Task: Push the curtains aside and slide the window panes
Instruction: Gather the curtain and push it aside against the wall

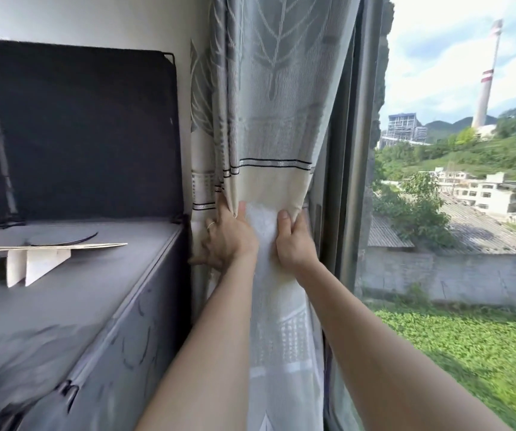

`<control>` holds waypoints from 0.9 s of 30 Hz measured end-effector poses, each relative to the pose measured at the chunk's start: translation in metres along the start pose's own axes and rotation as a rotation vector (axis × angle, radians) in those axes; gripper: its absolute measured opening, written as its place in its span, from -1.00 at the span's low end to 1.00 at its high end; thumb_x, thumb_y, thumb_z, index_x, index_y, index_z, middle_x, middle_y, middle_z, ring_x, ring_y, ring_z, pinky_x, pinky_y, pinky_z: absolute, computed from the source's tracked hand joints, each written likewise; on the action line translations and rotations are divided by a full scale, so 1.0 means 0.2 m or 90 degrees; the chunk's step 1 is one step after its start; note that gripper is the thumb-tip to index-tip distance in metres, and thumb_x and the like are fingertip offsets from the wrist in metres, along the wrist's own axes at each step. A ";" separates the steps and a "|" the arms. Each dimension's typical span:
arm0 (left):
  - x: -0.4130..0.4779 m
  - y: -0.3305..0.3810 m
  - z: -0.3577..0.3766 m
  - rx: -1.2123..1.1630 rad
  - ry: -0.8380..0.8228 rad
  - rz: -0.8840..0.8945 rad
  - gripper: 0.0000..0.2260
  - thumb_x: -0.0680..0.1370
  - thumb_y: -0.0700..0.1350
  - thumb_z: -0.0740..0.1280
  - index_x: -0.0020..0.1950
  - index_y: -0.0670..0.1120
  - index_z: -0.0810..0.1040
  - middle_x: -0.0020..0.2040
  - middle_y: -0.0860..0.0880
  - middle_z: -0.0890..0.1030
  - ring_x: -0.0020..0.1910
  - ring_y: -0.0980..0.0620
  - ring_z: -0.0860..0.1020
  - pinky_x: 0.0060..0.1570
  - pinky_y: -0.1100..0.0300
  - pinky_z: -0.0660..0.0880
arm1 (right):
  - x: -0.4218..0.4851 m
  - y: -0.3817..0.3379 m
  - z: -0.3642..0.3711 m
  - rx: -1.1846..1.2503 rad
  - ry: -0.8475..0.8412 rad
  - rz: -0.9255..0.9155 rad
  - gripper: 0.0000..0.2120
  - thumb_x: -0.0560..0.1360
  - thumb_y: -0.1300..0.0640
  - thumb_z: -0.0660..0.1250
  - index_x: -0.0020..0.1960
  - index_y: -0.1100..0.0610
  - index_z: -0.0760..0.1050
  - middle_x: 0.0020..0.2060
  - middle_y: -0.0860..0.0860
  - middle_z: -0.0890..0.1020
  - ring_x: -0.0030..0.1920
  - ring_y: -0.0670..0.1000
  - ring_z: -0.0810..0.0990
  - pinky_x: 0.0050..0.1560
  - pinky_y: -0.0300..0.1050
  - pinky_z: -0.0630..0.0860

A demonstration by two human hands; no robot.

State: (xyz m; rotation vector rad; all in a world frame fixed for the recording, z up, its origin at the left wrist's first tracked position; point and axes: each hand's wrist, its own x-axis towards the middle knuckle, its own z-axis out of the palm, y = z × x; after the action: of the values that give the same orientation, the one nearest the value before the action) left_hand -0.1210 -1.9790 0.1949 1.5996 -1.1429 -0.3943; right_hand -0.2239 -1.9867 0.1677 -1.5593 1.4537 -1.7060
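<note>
A grey and cream curtain (pixel 269 126) with a leaf pattern hangs bunched at the left side of the window. A white sheer layer (pixel 281 321) hangs in front of it below my hands. My left hand (pixel 225 241), with a ring on one finger, grips the curtain folds at its left. My right hand (pixel 294 241) pinches the bunched fabric just to the right. Right of the curtain stands the dark window frame (pixel 348 181). The window pane (pixel 468 213) shows fields, buildings and a tall chimney outside.
A grey fabric cabinet (pixel 94 306) stands against the wall on the left, touching the curtain's edge. A folded cardboard piece (pixel 42 259) lies on its top. A dark upright panel (pixel 82 129) rises behind it.
</note>
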 end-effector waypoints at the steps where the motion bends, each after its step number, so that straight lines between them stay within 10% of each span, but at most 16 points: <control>1: 0.02 0.00 0.03 0.004 0.007 -0.006 -0.52 0.61 0.30 0.01 0.53 0.27 0.20 0.41 -0.12 0.47 0.42 -0.29 0.35 0.34 -0.52 -0.13 | 0.04 0.03 0.01 -0.004 -0.002 0.005 -0.56 0.65 -0.16 0.03 0.43 0.05 0.26 0.16 0.05 0.55 0.19 0.13 0.50 0.06 -0.14 0.25; 20: 0.51 0.01 0.32 0.135 0.085 0.015 -0.65 0.63 0.05 0.24 0.41 0.23 0.36 0.05 -0.10 0.69 0.14 -0.16 0.62 0.40 -0.47 -0.10 | 0.54 0.21 0.26 -0.129 0.082 -0.016 -0.53 0.62 -0.09 0.17 0.41 0.18 0.30 0.27 0.17 0.55 0.25 0.23 0.50 0.03 -0.10 0.35; 27: 0.51 0.01 0.31 0.189 0.086 0.004 -0.74 0.63 -0.07 0.24 0.31 -0.07 0.45 0.07 -0.10 0.70 0.13 -0.09 0.63 0.45 -0.30 0.03 | 0.55 0.15 0.24 -0.236 0.100 0.000 -0.56 0.57 -0.16 0.22 0.34 0.06 0.39 0.27 0.11 0.55 0.22 0.25 0.52 -0.03 -0.03 0.32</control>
State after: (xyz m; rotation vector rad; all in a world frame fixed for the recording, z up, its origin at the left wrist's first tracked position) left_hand -0.1179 -2.0976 0.2047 1.8480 -1.1406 -0.1118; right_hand -0.2223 -2.1088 0.1848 -1.6306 1.9385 -1.6592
